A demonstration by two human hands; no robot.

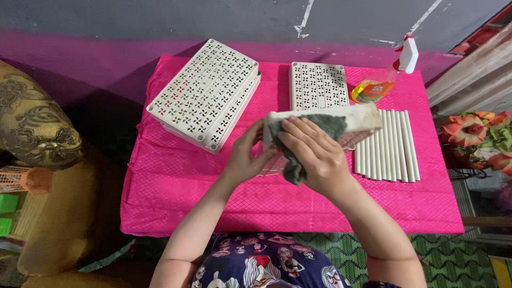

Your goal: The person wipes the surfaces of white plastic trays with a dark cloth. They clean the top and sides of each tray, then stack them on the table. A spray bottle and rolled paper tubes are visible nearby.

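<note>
Pressing a dark cloth [298,160] onto the white panel [352,121], right-hand fingers [304,133] lie flat; left-hand fingers [255,140] clasp its edge.

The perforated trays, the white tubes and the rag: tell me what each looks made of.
Perforated trays: likely moulded plastic, matte off-white, with an even cut-out pattern. White tubes: probably plastic pipe, smooth with a slight sheen. Rag under the right hand: soft cloth, dark grey-green, crumpled and draping.

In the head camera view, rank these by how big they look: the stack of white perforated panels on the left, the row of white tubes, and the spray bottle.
1. stack of perforated panels
2. row of white tubes
3. spray bottle, smallest, though it lies farthest from the camera.
</note>
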